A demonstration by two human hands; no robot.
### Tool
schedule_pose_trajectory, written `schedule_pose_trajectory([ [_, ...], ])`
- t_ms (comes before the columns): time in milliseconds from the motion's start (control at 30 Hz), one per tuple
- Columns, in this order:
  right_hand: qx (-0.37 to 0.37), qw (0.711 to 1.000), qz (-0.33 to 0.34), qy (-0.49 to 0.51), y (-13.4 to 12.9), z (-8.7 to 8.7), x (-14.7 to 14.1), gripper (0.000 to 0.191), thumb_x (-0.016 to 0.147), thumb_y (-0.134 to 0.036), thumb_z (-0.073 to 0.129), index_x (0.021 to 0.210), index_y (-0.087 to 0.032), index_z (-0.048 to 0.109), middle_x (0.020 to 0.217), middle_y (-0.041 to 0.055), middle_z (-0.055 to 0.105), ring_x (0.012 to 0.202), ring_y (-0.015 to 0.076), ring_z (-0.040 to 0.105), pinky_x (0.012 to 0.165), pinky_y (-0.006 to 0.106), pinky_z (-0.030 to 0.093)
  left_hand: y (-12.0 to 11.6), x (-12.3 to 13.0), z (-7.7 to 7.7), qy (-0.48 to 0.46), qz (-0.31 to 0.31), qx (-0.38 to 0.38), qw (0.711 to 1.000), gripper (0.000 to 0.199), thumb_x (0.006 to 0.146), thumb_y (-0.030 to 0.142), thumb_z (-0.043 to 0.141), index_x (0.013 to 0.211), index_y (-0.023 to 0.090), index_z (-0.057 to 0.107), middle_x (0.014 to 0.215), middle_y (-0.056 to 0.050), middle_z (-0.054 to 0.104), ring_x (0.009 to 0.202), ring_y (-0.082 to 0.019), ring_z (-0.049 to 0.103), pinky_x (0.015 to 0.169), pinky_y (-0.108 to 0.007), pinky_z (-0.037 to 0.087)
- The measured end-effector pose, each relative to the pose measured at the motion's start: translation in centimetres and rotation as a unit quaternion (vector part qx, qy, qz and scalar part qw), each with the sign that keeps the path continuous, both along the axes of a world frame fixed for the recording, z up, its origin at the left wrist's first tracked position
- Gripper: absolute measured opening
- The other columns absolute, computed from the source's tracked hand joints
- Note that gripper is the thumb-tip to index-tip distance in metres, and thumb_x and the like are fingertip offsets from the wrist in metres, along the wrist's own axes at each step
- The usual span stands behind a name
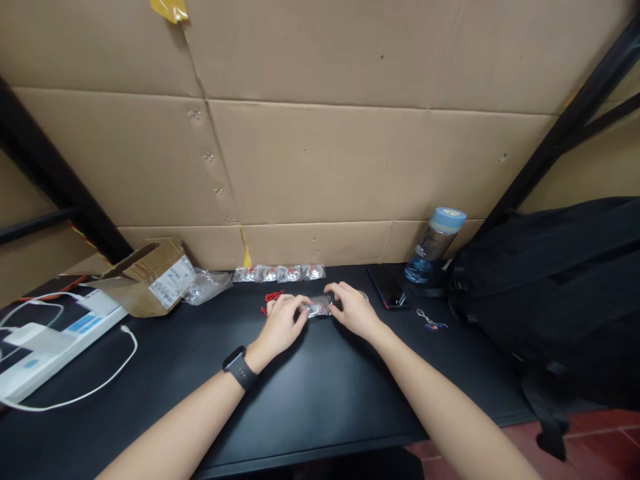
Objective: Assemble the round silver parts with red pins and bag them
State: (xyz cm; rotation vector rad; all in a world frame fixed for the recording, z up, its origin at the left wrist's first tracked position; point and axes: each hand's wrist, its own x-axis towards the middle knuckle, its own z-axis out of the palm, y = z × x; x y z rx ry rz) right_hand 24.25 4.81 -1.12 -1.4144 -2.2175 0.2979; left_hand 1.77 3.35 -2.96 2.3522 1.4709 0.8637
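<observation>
Between my hands, a small clear plastic packet (320, 307) lies on the black table (310, 387), with something silvery and red inside. My left hand (286, 322) has its thumb and fingers at the packet's left end. At the right end are the curved fingers of my right hand (354, 309). A tangle of red cord (273, 297) sits just beyond my left fingers. Several similar clear packets (291, 273) with round silvery items stand in a row at the back, by the cardboard wall.
An open cardboard box (160, 280), crumpled plastic (207, 285) and a white power strip (60, 347) with cables occupy the left. To the right are a phone (389, 288), a blue-lidded bottle (433, 245), a small charm (436, 326) and a black backpack (555, 287).
</observation>
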Motion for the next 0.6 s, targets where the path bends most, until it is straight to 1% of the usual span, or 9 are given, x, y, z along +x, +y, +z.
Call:
schedule_pose_trajectory([
  [33, 0.013, 1.000, 0.008, -0.024, -0.1, 0.1, 0.0, 0.031, 0.087, -0.014, 0.061, 0.115, -0.027, 0.067, 0.107, 0.0035, 0.063, 0.095, 0.0179, 0.061, 0.080, 0.028, 0.046, 0.0, 0.0, -0.1, 0.020, -0.003, 0.012, 1.000, 0.019, 0.098, 0.029, 0.052, 0.112, 0.029, 0.065, 0.106, -0.003, 0.071, 0.113, -0.026, 0.057, 0.093, -0.043, 0.037],
  [100, 0.027, 0.997, 0.036, -0.064, -0.3, 0.3, 0.1, 0.032, 0.086, -0.011, 0.059, 0.110, -0.027, 0.072, 0.117, 0.0053, 0.062, 0.105, 0.0209, 0.057, 0.088, 0.032, 0.046, 0.0, -0.2, -0.4, 0.050, -0.006, 0.036, 0.998, 0.024, 0.099, 0.032, 0.051, 0.116, 0.031, 0.067, 0.124, -0.005, 0.065, 0.122, -0.028, 0.050, 0.096, -0.046, 0.037],
  [167, 0.028, 0.993, 0.068, -0.089, -0.5, 0.4, 0.2, 0.039, 0.083, -0.010, 0.061, 0.117, -0.025, 0.072, 0.125, 0.0074, 0.062, 0.111, 0.0238, 0.055, 0.093, 0.035, 0.045, 0.0, -0.3, -0.7, 0.073, -0.014, 0.049, 0.996, 0.027, 0.099, 0.035, 0.052, 0.121, 0.031, 0.067, 0.135, -0.007, 0.059, 0.130, -0.031, 0.043, 0.100, -0.051, 0.035],
  [233, 0.018, 0.991, 0.095, -0.095, -0.4, 0.4, 0.2, 0.041, 0.085, -0.013, 0.063, 0.125, -0.022, 0.069, 0.127, 0.0099, 0.064, 0.111, 0.0249, 0.055, 0.096, 0.037, 0.045, -0.1, -0.3, -0.9, 0.090, -0.031, 0.049, 0.994, 0.032, 0.096, 0.037, 0.056, 0.126, 0.030, 0.065, 0.138, -0.008, 0.058, 0.135, -0.033, 0.038, 0.104, -0.054, 0.032],
  [333, -0.003, 0.992, 0.107, -0.068, -0.1, 0.3, 0.2, 0.033, 0.095, -0.021, 0.058, 0.125, -0.021, 0.069, 0.119, 0.0110, 0.070, 0.107, 0.0243, 0.060, 0.098, 0.037, 0.046, -0.1, -0.4, -0.9, 0.089, -0.046, 0.039, 0.994, 0.033, 0.094, 0.037, 0.059, 0.126, 0.028, 0.063, 0.132, -0.008, 0.063, 0.137, -0.034, 0.038, 0.106, -0.054, 0.030],
  [433, -0.030, 0.992, 0.121, -0.004, 0.2, 0.4, 0.3, 0.029, 0.101, -0.025, 0.050, 0.119, -0.022, 0.072, 0.114, 0.0088, 0.074, 0.105, 0.0229, 0.066, 0.097, 0.036, 0.047, 0.0, -0.4, -0.6, 0.057, -0.032, 0.026, 0.998, 0.023, 0.097, 0.035, 0.056, 0.116, 0.028, 0.065, 0.121, -0.005, 0.070, 0.133, -0.031, 0.044, 0.105, -0.051, 0.029],
  [533, -0.077, 0.986, 0.126, 0.083, 0.4, 0.3, 0.2, 0.030, 0.103, -0.030, 0.046, 0.112, -0.023, 0.074, 0.109, 0.0057, 0.077, 0.100, 0.0212, 0.070, 0.092, 0.033, 0.050, 0.0, -0.3, -0.1, 0.018, -0.006, 0.001, 1.000, 0.015, 0.098, 0.034, 0.054, 0.101, 0.026, 0.067, 0.109, -0.003, 0.073, 0.118, -0.027, 0.056, 0.099, -0.046, 0.031],
  [600, -0.118, 0.974, 0.121, 0.151, 0.4, 0.0, -0.1, 0.027, 0.100, -0.035, 0.053, 0.113, -0.022, 0.072, 0.104, 0.0053, 0.077, 0.093, 0.0206, 0.072, 0.085, 0.031, 0.053, -0.1, -0.2, 0.2, -0.004, 0.009, -0.019, 1.000, 0.016, 0.098, 0.034, 0.054, 0.096, 0.025, 0.067, 0.101, -0.002, 0.075, 0.107, -0.024, 0.061, 0.095, -0.043, 0.032],
])
